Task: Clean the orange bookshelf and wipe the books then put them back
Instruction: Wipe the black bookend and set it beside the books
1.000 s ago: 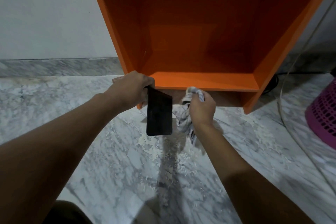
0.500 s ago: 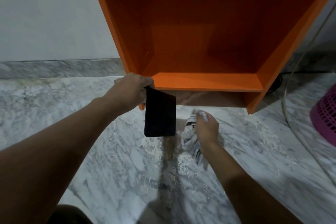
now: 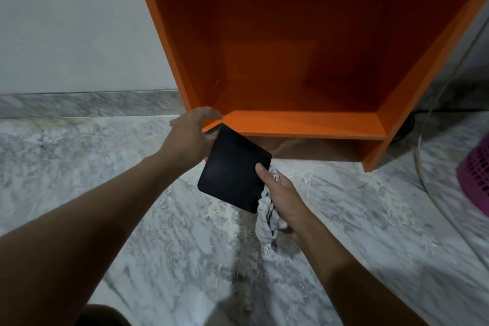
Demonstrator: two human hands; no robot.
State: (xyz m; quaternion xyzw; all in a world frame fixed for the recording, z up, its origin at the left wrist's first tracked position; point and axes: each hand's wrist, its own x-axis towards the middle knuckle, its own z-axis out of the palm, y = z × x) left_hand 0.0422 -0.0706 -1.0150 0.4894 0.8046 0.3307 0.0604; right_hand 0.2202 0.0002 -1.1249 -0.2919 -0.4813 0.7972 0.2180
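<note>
Above grey marble floor (image 3: pixel 105 167), before the orange bookshelf (image 3: pixel 304 124): black book (image 3: pixel 232 169) in both grips, cloth (image 3: pixel 267 222) in right.

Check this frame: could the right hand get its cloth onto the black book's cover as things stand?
Probably yes. The right hand already grips the cloth at the black book's right edge, thumb on the cover; the left hand holds only the top corner, leaving the cover exposed.

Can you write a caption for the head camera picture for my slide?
Both hands hold a black book, cloth in the right hand, before the orange bookshelf.
</note>
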